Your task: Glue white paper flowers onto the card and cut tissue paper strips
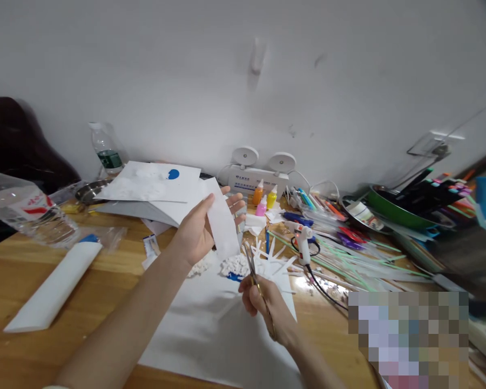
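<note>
My left hand pinches a strip of white paper under the thumb, its fingers stretched out behind it. A pair of scissors is gripped in my right hand, blades pointing up beside the strip's lower end. Whether the blades touch the paper I cannot tell. Below both hands a large white sheet lies on the wooden table. On its far part are a heap of crumpled white bits with some blue under it, and white spiky paper strips fanned outward.
A white glue gun with a black cord stands to the right, near scattered green and white sticks. Small paint bottles stand at the back. Leftward are a folded white paper, a large clear bottle and stacked white sheets.
</note>
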The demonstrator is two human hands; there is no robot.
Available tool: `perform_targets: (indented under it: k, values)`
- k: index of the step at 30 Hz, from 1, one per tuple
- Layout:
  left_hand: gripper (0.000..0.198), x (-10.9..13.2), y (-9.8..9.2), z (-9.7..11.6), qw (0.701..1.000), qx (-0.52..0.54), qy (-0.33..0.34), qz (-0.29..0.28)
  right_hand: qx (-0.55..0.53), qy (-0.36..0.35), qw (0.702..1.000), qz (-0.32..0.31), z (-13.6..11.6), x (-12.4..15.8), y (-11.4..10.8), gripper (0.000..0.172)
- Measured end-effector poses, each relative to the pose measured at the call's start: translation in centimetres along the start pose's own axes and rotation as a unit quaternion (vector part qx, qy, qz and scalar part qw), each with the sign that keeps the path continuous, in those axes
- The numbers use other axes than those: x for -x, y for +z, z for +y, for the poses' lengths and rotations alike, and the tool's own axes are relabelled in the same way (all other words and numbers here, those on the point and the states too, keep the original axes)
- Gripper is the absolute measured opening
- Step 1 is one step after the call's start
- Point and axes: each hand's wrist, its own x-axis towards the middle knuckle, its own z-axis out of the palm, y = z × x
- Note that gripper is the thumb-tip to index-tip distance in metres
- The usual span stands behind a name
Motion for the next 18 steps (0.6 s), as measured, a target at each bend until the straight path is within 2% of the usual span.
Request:
perform_targets:
  k: [6, 18]
  values:
    - [0.031, 0.2, 0.5, -0.7, 1.000, -0.001, 0.003, 0.018, 0.040, 0.005, 0.999, -0.006, -0.2, 0.4, 0.8, 0.048]
    - [0.031, 0.5, 1.1, -2.2, 0.999, 0.015, -0.037, 0.006, 0.032, 0.004, 0.999, 0.026, -0.1, 0.3, 1.0, 0.047]
